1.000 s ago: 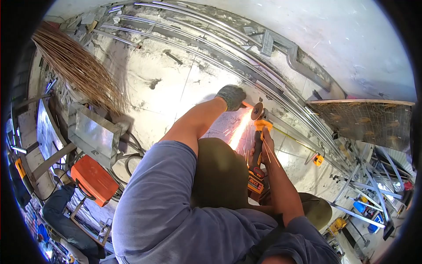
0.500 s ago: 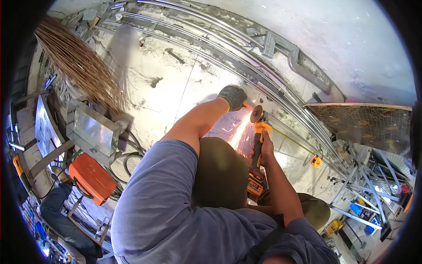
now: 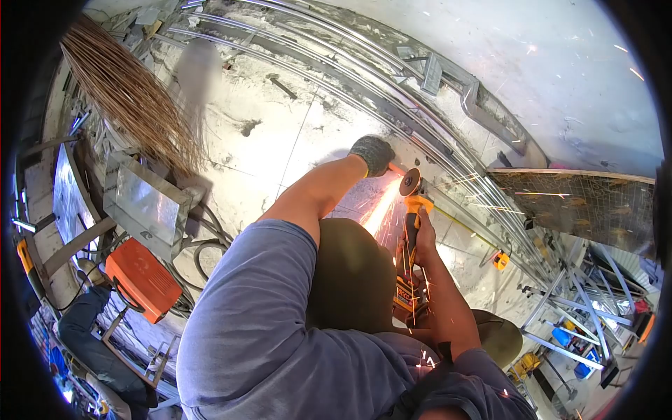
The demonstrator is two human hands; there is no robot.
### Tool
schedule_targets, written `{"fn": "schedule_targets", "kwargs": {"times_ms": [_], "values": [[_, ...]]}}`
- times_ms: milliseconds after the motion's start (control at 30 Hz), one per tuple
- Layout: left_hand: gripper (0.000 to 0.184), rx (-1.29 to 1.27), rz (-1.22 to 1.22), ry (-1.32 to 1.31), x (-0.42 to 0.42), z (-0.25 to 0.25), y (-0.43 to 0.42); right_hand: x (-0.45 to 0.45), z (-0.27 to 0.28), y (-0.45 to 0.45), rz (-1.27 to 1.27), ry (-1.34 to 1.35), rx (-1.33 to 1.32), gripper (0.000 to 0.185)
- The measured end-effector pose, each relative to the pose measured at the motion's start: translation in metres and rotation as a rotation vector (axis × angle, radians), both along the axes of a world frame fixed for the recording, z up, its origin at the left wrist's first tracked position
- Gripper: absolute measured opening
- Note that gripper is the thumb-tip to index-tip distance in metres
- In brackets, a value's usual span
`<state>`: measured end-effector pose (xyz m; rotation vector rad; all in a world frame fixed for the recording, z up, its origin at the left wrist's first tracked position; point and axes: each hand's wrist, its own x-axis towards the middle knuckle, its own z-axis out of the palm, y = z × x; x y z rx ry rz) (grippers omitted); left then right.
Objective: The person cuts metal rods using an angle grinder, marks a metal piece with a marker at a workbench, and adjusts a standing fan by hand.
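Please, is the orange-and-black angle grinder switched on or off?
On: the orange-and-black angle grinder throws bright sparks from its round brown disc.

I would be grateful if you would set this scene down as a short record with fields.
Left hand: gloved left hand, close to the cutting disc; its grip is unclear
Right hand: right hand, wrapped around the angle grinder
Sparks: bright sparks, streaming from beside the disc toward the person's leg
Floor beyond the hands: long metal tubes, lying side by side
Right side: tape measure, orange
Left side: broom-like bundle of bristles; red-orange box
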<state>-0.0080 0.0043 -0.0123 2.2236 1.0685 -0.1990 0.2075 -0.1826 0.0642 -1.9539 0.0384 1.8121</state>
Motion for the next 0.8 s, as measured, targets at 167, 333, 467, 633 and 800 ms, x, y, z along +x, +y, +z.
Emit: {"fn": "schedule_targets", "kwargs": {"times_ms": [167, 333, 467, 633, 800], "values": [[0.023, 0.001, 0.005, -0.004, -0.001, -0.002, -0.001, -0.002, 0.004, 0.001, 0.039, -0.030, 0.037, 0.058], [0.023, 0.022, 0.020, -0.011, 0.000, -0.006, -0.003, -0.010, 0.022, 0.009, 0.091, -0.052, 0.020, 0.060], [0.023, 0.014, 0.024, -0.012, 0.001, -0.008, -0.002, -0.009, 0.021, 0.010, 0.065, 0.016, 0.053, 0.061], [0.024, 0.015, -0.013, -0.031, -0.002, -0.006, -0.001, -0.012, 0.019, 0.007, 0.031, -0.008, -0.064, 0.060], [0.025, 0.069, -0.062, -0.040, -0.003, -0.006, 0.001, -0.018, 0.017, -0.004, 0.111, -0.076, -0.059, 0.061]]}}
